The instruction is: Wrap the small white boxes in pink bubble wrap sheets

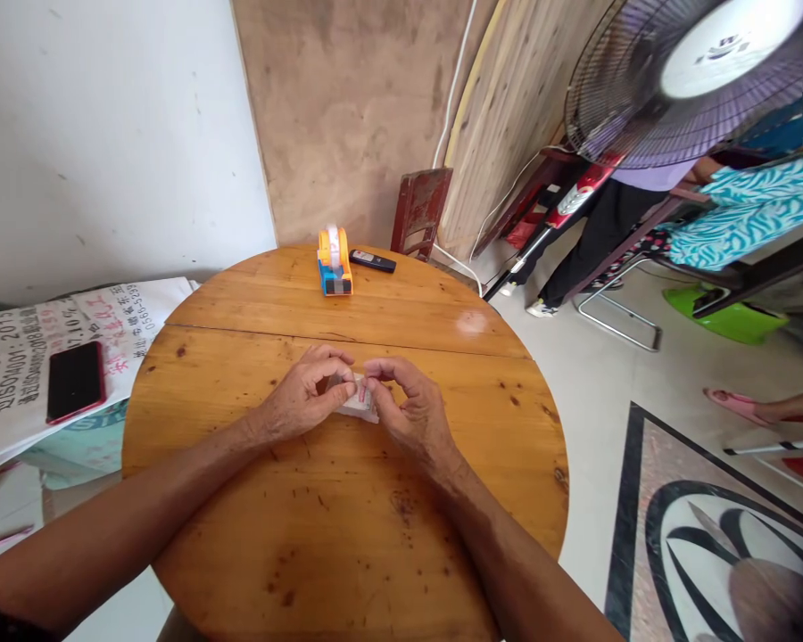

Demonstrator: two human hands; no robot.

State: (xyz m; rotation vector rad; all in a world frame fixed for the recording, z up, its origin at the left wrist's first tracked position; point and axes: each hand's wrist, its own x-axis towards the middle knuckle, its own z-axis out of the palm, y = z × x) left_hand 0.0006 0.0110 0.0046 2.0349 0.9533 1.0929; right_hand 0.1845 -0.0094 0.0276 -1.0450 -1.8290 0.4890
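A small white box (361, 408) with reddish print lies on the round wooden table (294, 499), between my two hands. My left hand (313, 390) is closed in a pinch at the box's upper left, thumb and forefinger together. On the other side, the thumb and forefinger of my right hand (411, 403) pinch at the box's upper right edge. Parts of the box are covered by the fingers, so I cannot make out whether they also grip a flap or film. Further back stands an orange and blue tape dispenser (326, 276) with a roll of tape on it.
A dark, remote-like object (373, 260) lies beside the dispenser. To the left, a phone (76, 382) rests on printed sheets (137, 312). Behind the table is a wooden chair (420, 209). A standing fan (642, 107) rises at the right, with people beyond it.
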